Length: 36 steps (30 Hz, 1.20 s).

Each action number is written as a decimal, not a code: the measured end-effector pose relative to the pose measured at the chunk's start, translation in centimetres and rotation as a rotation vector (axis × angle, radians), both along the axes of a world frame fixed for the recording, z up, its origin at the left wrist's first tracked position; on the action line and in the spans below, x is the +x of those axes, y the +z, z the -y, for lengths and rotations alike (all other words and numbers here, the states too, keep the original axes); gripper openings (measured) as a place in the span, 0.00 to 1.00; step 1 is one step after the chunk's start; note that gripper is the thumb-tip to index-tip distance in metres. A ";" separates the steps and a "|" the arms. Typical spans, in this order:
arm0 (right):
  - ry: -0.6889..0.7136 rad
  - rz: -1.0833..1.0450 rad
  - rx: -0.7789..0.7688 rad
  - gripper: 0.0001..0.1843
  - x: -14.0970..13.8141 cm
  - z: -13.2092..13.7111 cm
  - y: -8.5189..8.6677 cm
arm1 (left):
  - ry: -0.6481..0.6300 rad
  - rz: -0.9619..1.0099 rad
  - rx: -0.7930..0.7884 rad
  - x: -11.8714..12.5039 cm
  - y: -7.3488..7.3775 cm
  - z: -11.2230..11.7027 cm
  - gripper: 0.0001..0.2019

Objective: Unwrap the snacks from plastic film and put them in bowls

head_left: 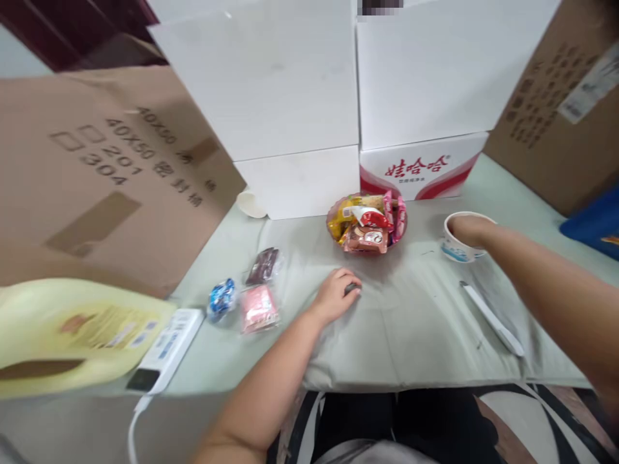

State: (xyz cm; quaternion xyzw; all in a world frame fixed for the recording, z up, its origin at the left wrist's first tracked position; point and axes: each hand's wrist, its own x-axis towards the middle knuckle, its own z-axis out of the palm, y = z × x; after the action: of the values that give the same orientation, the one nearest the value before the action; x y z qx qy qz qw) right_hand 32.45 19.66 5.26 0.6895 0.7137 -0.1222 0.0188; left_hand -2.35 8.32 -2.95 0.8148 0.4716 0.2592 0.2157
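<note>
My left hand (336, 296) rests on the cloth-covered table, its fingers curled round a small dark object (352, 288) whose kind I cannot make out. My right hand (467, 231) reaches down into a white paper bowl (459, 251) with a blue pattern. The bowl's wall hides the fingers and whatever they touch. Between and behind the hands stands a pinkish bowl (333, 237) piled with wrapped snacks (366, 238). In front of the paper bowl lies a slim white tool (493, 320) with a dark tip.
Left of my left hand lie a dark packet (264, 265), a pink packet (260, 308) and a blue-wrapped item (222, 298). A white power strip (167, 348) and a yellow bottle (97, 322) are farther left. White boxes (300, 183) and cardboard cartons (97, 193) wall the table.
</note>
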 end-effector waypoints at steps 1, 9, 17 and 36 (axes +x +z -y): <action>0.001 -0.001 -0.019 0.11 0.0 0.1 0.5 | 0.003 0.004 -0.002 0.0 0.0 0.0 0.07; -0.008 -0.003 0.482 0.18 1.2 7.6 1.2 | 0.031 0.030 -0.001 0.2 -0.1 0.0 0.07; 0.113 -0.050 0.760 0.20 1.0 19.2 -9.6 | 0.084 -0.009 0.012 0.5 -0.3 0.2 0.08; 0.089 -0.101 0.820 0.20 0.2 20.5 -11.1 | 0.911 -0.315 -0.247 -11.6 8.1 -4.4 0.24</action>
State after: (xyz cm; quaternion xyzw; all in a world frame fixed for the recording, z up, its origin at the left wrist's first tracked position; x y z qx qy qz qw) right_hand 32.66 -0.82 -5.82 0.6015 0.7323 0.1395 -0.2872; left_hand -14.00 12.69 5.12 0.5234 0.8338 0.1432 0.1016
